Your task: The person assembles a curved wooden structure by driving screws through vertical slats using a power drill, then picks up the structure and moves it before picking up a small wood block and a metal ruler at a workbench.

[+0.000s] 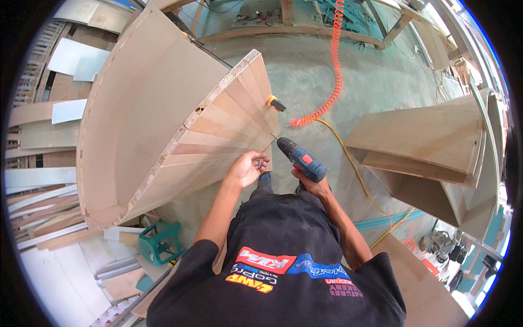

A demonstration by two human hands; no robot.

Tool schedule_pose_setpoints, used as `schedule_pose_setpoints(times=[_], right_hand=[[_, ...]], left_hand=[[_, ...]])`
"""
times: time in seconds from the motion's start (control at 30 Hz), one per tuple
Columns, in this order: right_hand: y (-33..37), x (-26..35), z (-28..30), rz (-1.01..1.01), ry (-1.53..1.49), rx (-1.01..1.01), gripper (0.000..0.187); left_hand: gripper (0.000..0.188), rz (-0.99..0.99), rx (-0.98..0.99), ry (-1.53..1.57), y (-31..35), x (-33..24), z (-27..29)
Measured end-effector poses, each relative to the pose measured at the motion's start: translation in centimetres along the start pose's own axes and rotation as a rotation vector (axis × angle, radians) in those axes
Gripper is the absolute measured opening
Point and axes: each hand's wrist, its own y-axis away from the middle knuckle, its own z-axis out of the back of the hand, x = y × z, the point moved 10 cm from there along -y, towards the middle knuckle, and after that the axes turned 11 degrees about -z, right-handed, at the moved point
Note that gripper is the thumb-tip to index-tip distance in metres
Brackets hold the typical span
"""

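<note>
My right hand (pixel 314 184) grips a blue and black cordless drill (pixel 300 158), and its thin bit points to the upper left. The bit's tip is at the right edge of a large curved wooden piece (pixel 231 117) faced with fanned strips; I cannot tell whether it touches. Beside that edge my left hand (pixel 248 169) is turned partly palm up with its fingers curled. Something small and dark shows between those fingers, too small to name. A clamp (pixel 276 103) with black and yellow-orange parts sits on the panel's edge, above the drill.
A coiled orange air hose (pixel 338 60) hangs down to the concrete floor, near a yellow cable (pixel 348 155). Wooden box-like pieces (pixel 419 141) stand at the right. Stacked boards (pixel 43 185) line the left side, near a green plastic stool (pixel 159 242). A wooden frame (pixel 289 32) stands at the back.
</note>
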Motion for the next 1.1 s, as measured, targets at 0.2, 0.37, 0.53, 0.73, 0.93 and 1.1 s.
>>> schedule_pose_setpoints(times=[0.2, 0.37, 0.53, 0.73, 0.93, 1.1], right_hand=[[0.7, 0.3, 2.4, -0.061, 0.044, 0.115, 0.023], [-0.6, 1.3, 2.6, 0.011, 0.087, 0.192, 0.021], [-2.1, 1.8, 1.9, 0.041, 0.104, 0.238, 0.021], [-2.3, 3.6, 1.1, 0.104, 0.053, 0.206, 0.020], [-3.5, 3.0, 0.2, 0.111, 0.065, 0.159, 0.016], [-2.9, 1.1, -0.1, -0.023, 0.126, 0.122, 0.021]], left_hand=[[0.018, -0.280, -0.135, 0.223, -6.9, 2.3, -0.2], [0.013, -0.562, -0.263, 0.403, -5.8, -2.3, -3.8], [0.014, -0.717, -0.286, 0.442, -5.2, -4.4, -4.5], [0.020, -0.716, -0.329, 0.678, -5.5, -4.6, -4.0], [0.021, -0.711, -0.225, 0.523, -6.2, -5.8, -4.0], [0.018, -0.668, -0.150, 0.639, -8.3, -5.1, -3.6]])
